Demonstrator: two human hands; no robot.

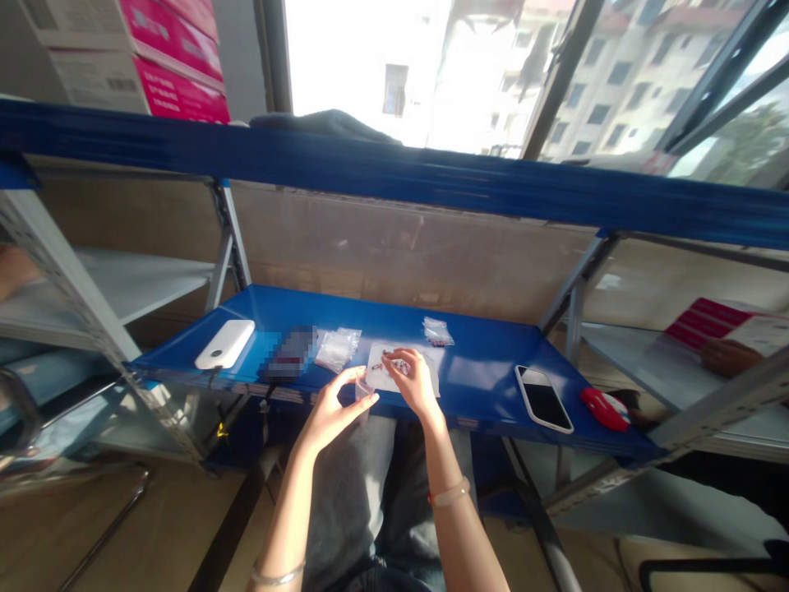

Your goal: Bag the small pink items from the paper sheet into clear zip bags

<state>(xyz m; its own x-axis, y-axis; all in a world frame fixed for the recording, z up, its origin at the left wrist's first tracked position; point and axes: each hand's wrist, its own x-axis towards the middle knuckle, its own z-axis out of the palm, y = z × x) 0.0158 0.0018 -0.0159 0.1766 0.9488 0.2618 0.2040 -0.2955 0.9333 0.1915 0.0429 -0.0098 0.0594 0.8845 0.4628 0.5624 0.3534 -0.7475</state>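
My left hand (333, 413) holds a small clear plastic bag (365, 401) between thumb and fingers at the front edge of the blue shelf. My right hand (414, 383) is over a sheet of white paper (383, 381), its thumb and fingertips drawn together in a pinch. What they grip is too small to make out. Several tiny dark and reddish pieces (377, 367) lie on the paper, partly hidden by my right hand. Left of the paper are flat clear zip bags (339, 349). Behind it, another clear bag (437, 331) has small pieces inside.
A white power bank (225, 344) with a cable and a dark, blurred-out object (289, 353) lie to the left. To the right are a phone (544, 399) and a red item (606, 409). Another person's hand (731, 358) rests at the neighbouring shelf. A blue beam (394, 168) crosses above.
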